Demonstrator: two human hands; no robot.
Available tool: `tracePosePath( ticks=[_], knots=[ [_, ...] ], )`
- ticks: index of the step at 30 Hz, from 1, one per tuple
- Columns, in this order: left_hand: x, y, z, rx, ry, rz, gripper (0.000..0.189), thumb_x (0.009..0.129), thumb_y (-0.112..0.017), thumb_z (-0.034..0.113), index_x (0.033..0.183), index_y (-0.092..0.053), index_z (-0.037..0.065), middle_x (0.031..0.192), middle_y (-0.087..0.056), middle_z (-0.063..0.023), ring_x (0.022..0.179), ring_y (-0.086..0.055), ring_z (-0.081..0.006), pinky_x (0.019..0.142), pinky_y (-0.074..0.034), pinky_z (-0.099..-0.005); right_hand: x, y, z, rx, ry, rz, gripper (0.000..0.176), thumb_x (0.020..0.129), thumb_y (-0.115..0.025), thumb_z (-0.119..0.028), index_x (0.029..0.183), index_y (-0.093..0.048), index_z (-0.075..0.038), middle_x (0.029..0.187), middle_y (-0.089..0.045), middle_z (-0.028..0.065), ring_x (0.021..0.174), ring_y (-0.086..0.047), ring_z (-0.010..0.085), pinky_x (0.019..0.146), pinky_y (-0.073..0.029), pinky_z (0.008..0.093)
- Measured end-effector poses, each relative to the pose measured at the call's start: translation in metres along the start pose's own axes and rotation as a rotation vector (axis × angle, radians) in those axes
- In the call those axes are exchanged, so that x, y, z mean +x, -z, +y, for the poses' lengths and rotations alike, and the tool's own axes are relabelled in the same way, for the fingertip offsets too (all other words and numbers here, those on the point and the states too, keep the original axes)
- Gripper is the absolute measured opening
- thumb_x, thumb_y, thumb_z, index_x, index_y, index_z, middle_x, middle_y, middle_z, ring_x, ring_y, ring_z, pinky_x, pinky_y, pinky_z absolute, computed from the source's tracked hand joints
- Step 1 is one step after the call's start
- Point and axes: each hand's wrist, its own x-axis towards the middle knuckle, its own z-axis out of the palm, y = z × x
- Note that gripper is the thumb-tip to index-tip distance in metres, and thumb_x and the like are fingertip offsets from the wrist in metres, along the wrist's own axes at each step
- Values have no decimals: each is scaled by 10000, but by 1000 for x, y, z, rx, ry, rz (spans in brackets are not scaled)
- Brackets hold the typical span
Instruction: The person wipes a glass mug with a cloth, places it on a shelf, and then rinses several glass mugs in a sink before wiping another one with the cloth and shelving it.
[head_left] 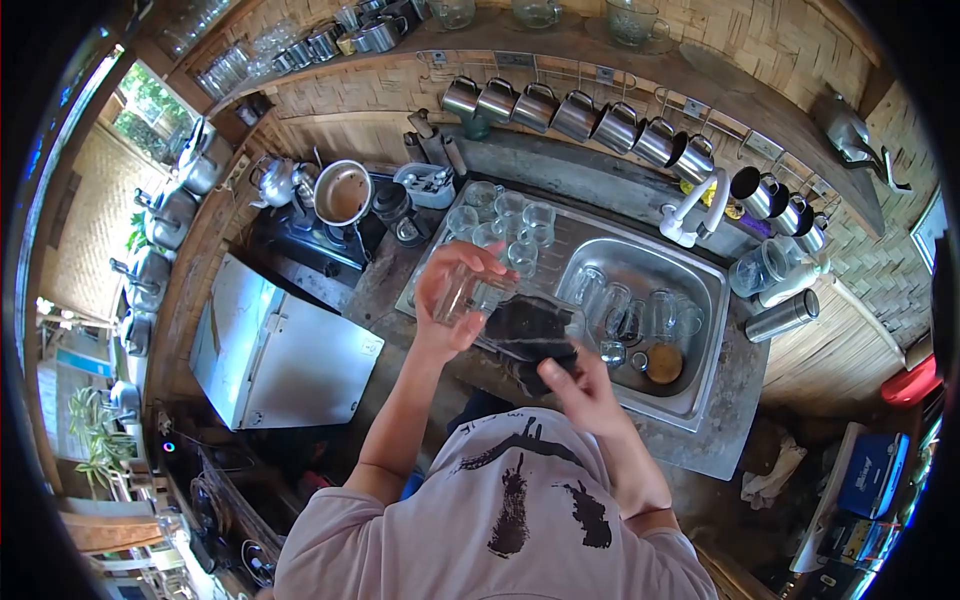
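My left hand (446,312) is wrapped around a clear drinking glass (468,294), which is tilted on its side with its mouth toward the right. In my right hand (586,388) a dark cloth (528,326) is gripped, its far part spread close by the glass's mouth. Both hands are raised in front of my chest, near the counter's front edge. Just beyond them, several glass mugs (538,222) stand on the ribbed drainboard of the steel sink (708,375). Several more clear glasses (664,312) lie in the basin beside a round tan item (664,362).
A white tap (692,215) rises behind the basin. Steel mugs (536,105) hang in a row below the wooden shelf (580,50). To the left are a stove (300,240), a pot (343,192), a kettle (275,183) and a white fridge (290,350). A steel tumbler (783,316) lies at right.
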Motion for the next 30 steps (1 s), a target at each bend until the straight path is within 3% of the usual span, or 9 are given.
tracePosePath(
  ticks=[5,8,11,14,18,23,25,26,30],
  knots=[
    [5,11,-4,219,-135,-180,549,736,-806,281,1134,-537,16,1069,-628,-153,972,-678,-263,1135,-337,-529,16,16,-4,608,-251,22,404,994,-612,-340,1176,-621,20,1004,-690,69,891,-664,154,780,-535,311],
    [2,6,-7,274,-116,-104,623,780,-801,438,1131,-510,14,1010,-598,-132,911,-695,-287,1126,-343,-586,16,12,-5,578,-201,7,373,1006,-600,-301,1209,-617,12,1004,-685,58,912,-650,140,814,-519,292],
    [-5,0,-8,204,-33,12,630,787,-798,444,1140,-507,11,1030,-600,-127,986,-682,-303,1086,-412,-553,9,9,1,317,-87,33,329,1009,-604,-230,1221,-612,21,1072,-674,69,960,-632,145,854,-498,284],
    [-12,-10,-5,27,137,198,637,791,-798,448,1151,-502,13,1059,-599,-121,1090,-649,-320,1044,-465,-527,5,11,-9,-196,103,-127,309,999,-617,-174,1222,-603,39,1155,-654,80,994,-598,138,873,-478,277],
    [-15,-5,-10,43,194,218,629,792,-803,437,1152,-502,19,1088,-597,-122,1163,-612,-312,1029,-482,-523,11,10,-13,-382,230,-84,299,999,-616,-166,1201,-606,54,1151,-658,87,960,-590,118,846,-476,261],
    [-11,8,-15,140,-35,-27,575,761,-839,346,1142,-538,37,1107,-628,-110,1035,-645,-233,1104,-374,-483,13,7,8,225,-81,91,291,1017,-594,-221,1167,-641,23,1010,-696,48,876,-630,87,775,-499,242],
    [-8,15,-15,261,-50,-114,585,745,-846,309,1160,-539,33,1126,-630,-108,1061,-639,-240,1109,-358,-483,20,13,19,430,-163,108,290,1020,-586,-247,1143,-655,7,950,-704,28,834,-637,79,748,-515,247],
    [-8,18,-15,324,-59,-158,591,736,-850,291,1168,-540,32,1135,-631,-107,1074,-636,-243,1112,-350,-482,19,13,22,416,-122,129,285,1020,-587,-243,1140,-659,5,946,-703,24,830,-636,79,750,-516,249],
    [-8,-6,-7,223,195,63,652,794,-792,404,1257,-526,30,1199,-627,-99,1145,-612,-252,1100,-347,-464,18,10,22,187,46,228,272,998,-620,-219,1113,-668,22,940,-691,13,866,-615,87,787,-497,258]
  ],
)
